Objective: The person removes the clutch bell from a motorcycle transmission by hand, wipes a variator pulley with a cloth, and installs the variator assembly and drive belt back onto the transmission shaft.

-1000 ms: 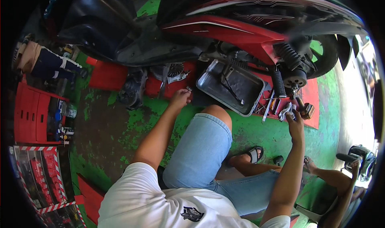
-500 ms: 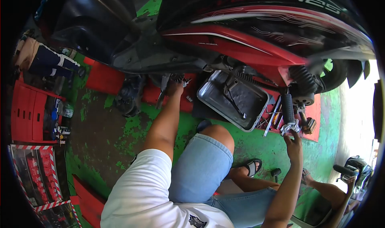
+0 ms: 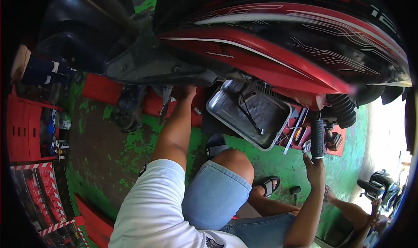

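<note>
A red and black scooter (image 3: 261, 52) fills the upper view. Under its lower edge reaches my left hand (image 3: 186, 92), its fingers mostly hidden; a grey metal lever-like part (image 3: 165, 104) is just left of it. My right hand (image 3: 314, 167) is raised at the lower end of a black ribbed cylindrical part (image 3: 317, 138) below the scooter's rear. Its fingers close on a crumpled grey-white rag (image 3: 306, 146), partly hidden behind that part. Between the hands, a metal tray (image 3: 213, 104) holds a long dark-handled tool (image 3: 252, 113).
Several hand tools (image 3: 296, 130) lie on the red platform (image 3: 98, 89) right of the tray. A dark engine-like part (image 3: 128, 108) stands on the left. Red drawers (image 3: 26, 130) line the far left. Another person's leg (image 3: 348, 208) and hand (image 3: 375, 206) show at lower right.
The view has shifted, so the scooter looks closer. My left hand has gone further under the scooter. My right hand, with the rag, sits lower, partly behind the black ribbed part.
</note>
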Demonstrator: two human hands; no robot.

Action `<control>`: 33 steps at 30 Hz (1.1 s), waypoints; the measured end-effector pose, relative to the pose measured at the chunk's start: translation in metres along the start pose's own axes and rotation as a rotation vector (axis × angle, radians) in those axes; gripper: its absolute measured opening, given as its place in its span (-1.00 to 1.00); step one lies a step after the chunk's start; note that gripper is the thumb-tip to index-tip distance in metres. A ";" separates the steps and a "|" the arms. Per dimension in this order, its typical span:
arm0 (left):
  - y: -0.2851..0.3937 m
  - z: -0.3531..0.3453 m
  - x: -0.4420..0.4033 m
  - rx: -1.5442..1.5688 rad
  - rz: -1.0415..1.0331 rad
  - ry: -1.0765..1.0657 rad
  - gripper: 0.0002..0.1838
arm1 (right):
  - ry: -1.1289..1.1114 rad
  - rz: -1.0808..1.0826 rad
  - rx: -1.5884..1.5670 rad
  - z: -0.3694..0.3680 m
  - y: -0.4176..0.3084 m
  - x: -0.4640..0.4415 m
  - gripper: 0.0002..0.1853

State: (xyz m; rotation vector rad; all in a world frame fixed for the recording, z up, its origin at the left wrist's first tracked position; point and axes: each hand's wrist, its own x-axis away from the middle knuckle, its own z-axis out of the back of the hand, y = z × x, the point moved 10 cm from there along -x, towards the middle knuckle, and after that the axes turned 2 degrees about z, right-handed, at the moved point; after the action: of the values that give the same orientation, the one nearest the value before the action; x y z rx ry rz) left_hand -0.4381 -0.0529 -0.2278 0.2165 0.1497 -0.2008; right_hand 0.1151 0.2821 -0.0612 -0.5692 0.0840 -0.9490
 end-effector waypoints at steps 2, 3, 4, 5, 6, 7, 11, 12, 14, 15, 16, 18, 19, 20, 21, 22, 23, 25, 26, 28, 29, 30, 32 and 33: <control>0.009 0.006 0.004 -0.010 -0.070 0.137 -0.36 | 0.047 0.066 0.026 0.002 0.008 0.000 -0.43; 0.011 0.010 0.005 0.006 -0.042 0.056 -0.36 | 0.022 0.030 0.021 0.001 0.013 0.000 -0.47; 0.012 0.015 0.007 0.021 -0.013 -0.025 -0.37 | -0.003 -0.005 0.015 0.000 0.017 -0.001 -0.50; 0.013 0.014 0.008 0.036 0.015 -0.105 -0.37 | -0.028 -0.040 0.009 -0.002 0.021 -0.001 -0.52; 0.013 0.013 0.008 0.037 0.013 -0.105 -0.37 | -0.026 -0.042 0.008 -0.001 0.021 -0.001 -0.52; 0.012 0.008 0.006 -0.017 0.019 -0.135 -0.39 | -0.030 -0.032 0.017 0.000 0.017 0.000 -0.51; 0.014 0.004 0.005 -0.150 0.014 -0.183 -0.44 | -0.012 0.001 0.022 0.005 0.006 0.005 -0.52; 0.016 0.008 0.007 -0.177 0.004 -0.171 -0.45 | 0.010 0.019 0.007 0.009 0.003 0.006 -0.53; 0.018 0.019 0.007 -0.205 -0.009 -0.155 -0.46 | 0.034 0.036 -0.010 0.015 -0.001 0.007 -0.52; 0.023 0.030 0.007 -0.115 -0.060 -0.102 -0.47 | 0.016 0.013 -0.021 0.017 -0.001 0.007 -0.52; 0.025 0.041 0.007 -0.029 -0.109 -0.050 -0.47 | -0.006 -0.009 -0.034 0.016 -0.001 0.007 -0.51; 0.017 0.046 0.008 0.041 -0.153 -0.001 -0.48 | -0.043 -0.030 -0.054 0.009 0.000 0.009 -0.50; 0.001 0.039 0.003 0.133 -0.065 0.018 -0.48 | -0.035 -0.032 -0.046 0.008 0.003 0.009 -0.50; -0.013 0.033 0.001 0.223 0.022 0.037 -0.49 | -0.029 -0.036 -0.038 0.007 0.007 0.008 -0.50; -0.028 0.028 -0.002 0.318 0.106 0.059 -0.49 | -0.017 -0.039 -0.030 0.007 0.010 0.007 -0.50; -0.028 0.035 -0.002 0.309 0.104 0.063 -0.49 | -0.021 -0.039 -0.039 0.005 0.013 0.005 -0.50; -0.030 0.035 0.002 0.378 0.128 0.012 -0.49 | -0.030 -0.025 -0.032 0.004 0.015 0.004 -0.50; -0.033 0.032 0.011 0.519 0.176 -0.089 -0.50 | -0.041 0.007 -0.016 0.001 0.014 0.002 -0.50; -0.035 0.030 0.015 0.515 0.175 -0.090 -0.50 | -0.044 0.005 -0.019 0.000 0.012 0.002 -0.50; -0.048 0.025 0.027 0.824 0.266 -0.046 -0.51 | -0.043 0.003 -0.024 0.003 0.005 0.003 -0.49; -0.047 0.035 0.036 0.980 0.311 -0.024 -0.51 | -0.041 0.001 -0.026 0.004 0.004 0.003 -0.49; -0.045 0.030 0.053 1.090 0.424 -0.166 -0.52 | -0.041 0.001 -0.028 0.002 0.005 0.004 -0.49; -0.043 0.004 0.084 1.372 0.601 -0.372 -0.49 | 0.043 0.068 0.007 0.005 0.005 0.004 -0.51; -0.049 -0.025 0.096 1.548 0.670 -0.434 -0.46 | 0.084 0.101 0.025 0.007 0.003 0.006 -0.52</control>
State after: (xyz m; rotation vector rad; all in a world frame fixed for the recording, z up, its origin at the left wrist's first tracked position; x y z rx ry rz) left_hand -0.3590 -0.1115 -0.2774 1.7185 -0.5540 0.3578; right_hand 0.1231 0.2818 -0.0556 -0.4980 0.1742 -0.8746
